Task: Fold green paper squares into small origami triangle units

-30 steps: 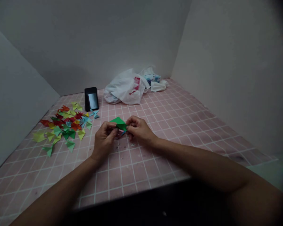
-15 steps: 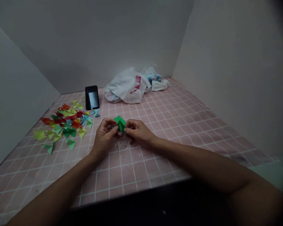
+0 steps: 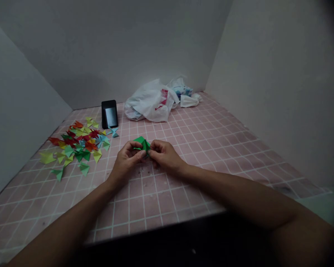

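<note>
A small folded green paper piece is pinched between both my hands just above the pink checked tabletop. My left hand grips its left side with curled fingers. My right hand pinches its right side with thumb and forefinger. Part of the paper is hidden behind my fingertips.
A heap of several folded paper triangles in red, green, yellow and blue lies to the left. A black phone stands upright behind it. White plastic bags sit at the back. Grey walls close in on three sides.
The green paper has been folded smaller and tighter between my fingers. My hands have moved closer together.
</note>
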Motion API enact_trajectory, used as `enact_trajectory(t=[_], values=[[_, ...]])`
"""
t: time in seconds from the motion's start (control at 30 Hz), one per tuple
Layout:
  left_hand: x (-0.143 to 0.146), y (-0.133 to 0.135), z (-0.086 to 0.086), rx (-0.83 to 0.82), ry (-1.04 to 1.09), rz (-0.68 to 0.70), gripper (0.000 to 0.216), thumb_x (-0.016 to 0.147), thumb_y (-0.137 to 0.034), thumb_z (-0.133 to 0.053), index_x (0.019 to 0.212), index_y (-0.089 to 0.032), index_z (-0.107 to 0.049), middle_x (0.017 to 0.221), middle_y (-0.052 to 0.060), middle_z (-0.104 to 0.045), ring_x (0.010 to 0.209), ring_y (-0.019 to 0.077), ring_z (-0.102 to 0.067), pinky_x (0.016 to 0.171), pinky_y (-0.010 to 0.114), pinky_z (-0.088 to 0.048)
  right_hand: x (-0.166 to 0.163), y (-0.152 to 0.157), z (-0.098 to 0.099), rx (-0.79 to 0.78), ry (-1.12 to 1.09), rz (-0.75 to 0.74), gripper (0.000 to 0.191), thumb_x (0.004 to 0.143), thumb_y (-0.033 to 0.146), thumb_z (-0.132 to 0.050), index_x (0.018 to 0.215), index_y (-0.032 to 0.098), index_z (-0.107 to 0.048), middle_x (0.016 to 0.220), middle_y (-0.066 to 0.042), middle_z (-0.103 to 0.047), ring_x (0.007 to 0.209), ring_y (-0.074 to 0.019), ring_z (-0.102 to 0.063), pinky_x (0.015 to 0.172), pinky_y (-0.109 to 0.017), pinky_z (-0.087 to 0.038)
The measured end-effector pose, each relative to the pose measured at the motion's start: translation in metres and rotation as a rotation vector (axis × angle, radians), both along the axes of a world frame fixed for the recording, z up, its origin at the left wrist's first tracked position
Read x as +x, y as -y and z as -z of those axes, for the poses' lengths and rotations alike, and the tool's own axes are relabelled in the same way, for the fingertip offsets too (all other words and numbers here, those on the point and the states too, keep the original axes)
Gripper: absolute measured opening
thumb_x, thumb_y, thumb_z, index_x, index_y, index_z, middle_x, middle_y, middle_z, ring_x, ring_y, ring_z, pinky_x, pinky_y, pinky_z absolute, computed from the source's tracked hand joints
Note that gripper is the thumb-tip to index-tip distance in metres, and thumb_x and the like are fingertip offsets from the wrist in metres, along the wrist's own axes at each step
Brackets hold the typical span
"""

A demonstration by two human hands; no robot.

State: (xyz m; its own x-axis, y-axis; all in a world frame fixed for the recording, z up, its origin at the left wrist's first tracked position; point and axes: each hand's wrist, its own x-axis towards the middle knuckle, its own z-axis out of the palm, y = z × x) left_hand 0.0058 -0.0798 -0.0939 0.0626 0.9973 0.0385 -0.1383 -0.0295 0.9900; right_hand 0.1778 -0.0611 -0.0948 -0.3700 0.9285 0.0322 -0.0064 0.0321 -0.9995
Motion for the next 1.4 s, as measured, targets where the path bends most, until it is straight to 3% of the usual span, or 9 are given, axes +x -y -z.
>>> enact_trajectory(t=[0.2,0.67,0.93,1.2,1.3,1.4], values=[[0.0018,0.0008,-0.0013,-0.008,-0.005,-0.009,0.038,0.070,-0.030,-0.089,0.092,-0.019,-0.061,0.083,-0.002,-0.068,0.069,0.0115,-0.066,0.066,0.024,-0.057,-0.0001,-0.0009,0.0008,0.251,0.162,0.078,0.018,0.081,0.024,-0.060,0.068,0.022,-0.047,0.063,0.005,-0.047,0.060,-0.0117,-0.043,0.056,-0.027,-0.032],[0.0038,0.0020,-0.0008,0.024,-0.080,-0.027,0.036,0.071,-0.030,-0.087,0.093,-0.020,-0.059,0.085,-0.002,-0.069,0.073,0.0134,-0.067,0.068,0.025,-0.054,-0.0008,0.0039,0.0003,0.378,0.280,0.095,0.022,0.087,0.026,-0.059,0.070,0.022,-0.045,0.065,0.003,-0.049,0.062,-0.0128,-0.042,0.060,-0.030,-0.030],[0.0055,0.0016,-0.0021,0.037,-0.077,-0.038,0.033,0.071,-0.028,-0.084,0.090,-0.020,-0.059,0.083,-0.002,-0.069,0.071,0.0140,-0.068,0.068,0.026,-0.056,-0.0004,0.0056,-0.0021,0.422,0.345,0.094,0.026,0.089,0.019,-0.059,0.071,0.023,-0.041,0.068,0.003,-0.051,0.063,-0.0128,-0.044,0.064,-0.031,-0.033],[0.0054,0.0022,-0.0037,0.035,-0.088,-0.087,0.025,0.072,-0.027,-0.082,0.085,-0.019,-0.061,0.084,-0.001,-0.068,0.074,0.0136,-0.067,0.070,0.026,-0.057,0.0005,0.0057,-0.0029,0.369,0.266,0.090,0.020,0.087,0.020,-0.059,0.070,0.022,-0.048,0.066,0.003,-0.052,0.063,-0.0128,-0.047,0.062,-0.029,-0.035],[0.0041,0.0022,-0.0042,-0.022,-0.051,-0.090,0.027,0.073,-0.030,-0.082,0.085,-0.019,-0.061,0.081,-0.001,-0.068,0.070,0.0133,-0.066,0.068,0.027,-0.058,0.0028,0.0052,-0.0053,0.201,0.127,0.022,0.026,0.096,0.034,-0.054,0.073,0.022,-0.050,0.062,0.004,-0.053,0.058,-0.0119,-0.049,0.055,-0.027,-0.037],[0.0036,0.0013,-0.0048,-0.070,-0.017,-0.081,0.029,0.072,-0.032,-0.083,0.085,-0.018,-0.061,0.083,0.000,-0.070,0.072,0.0155,-0.069,0.070,0.030,-0.060,0.0035,0.0019,-0.0040,0.036,-0.013,-0.052,0.027,0.097,0.039,-0.054,0.077,0.022,-0.051,0.059,0.005,-0.053,0.047,-0.0100,-0.050,0.048,-0.025,-0.038]])
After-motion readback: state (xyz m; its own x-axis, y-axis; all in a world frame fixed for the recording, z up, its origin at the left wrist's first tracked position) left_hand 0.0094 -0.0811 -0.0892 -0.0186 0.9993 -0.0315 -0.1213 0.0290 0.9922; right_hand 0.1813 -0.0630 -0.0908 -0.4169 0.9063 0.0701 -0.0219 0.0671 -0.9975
